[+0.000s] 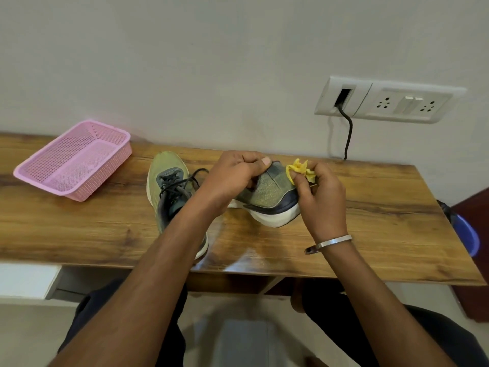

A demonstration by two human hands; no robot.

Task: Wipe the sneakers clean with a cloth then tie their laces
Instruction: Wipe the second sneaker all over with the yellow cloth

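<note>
Pink basket [72,160] sat near the table's [370,234] back left corner, nothing visible inside. No writing readable. Wood-grain tabletop, pale wall with socket panel [389,100]. Left hand [232,176] gripped one sneaker [270,200] mid-table; right hand [321,192] pinched a yellow cloth [300,169] against its heel. Second sneaker [169,186] stood just left.

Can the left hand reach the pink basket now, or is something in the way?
Probably not at once: the left hand grips the sneaker. The table towards the pink basket looks free.
</note>
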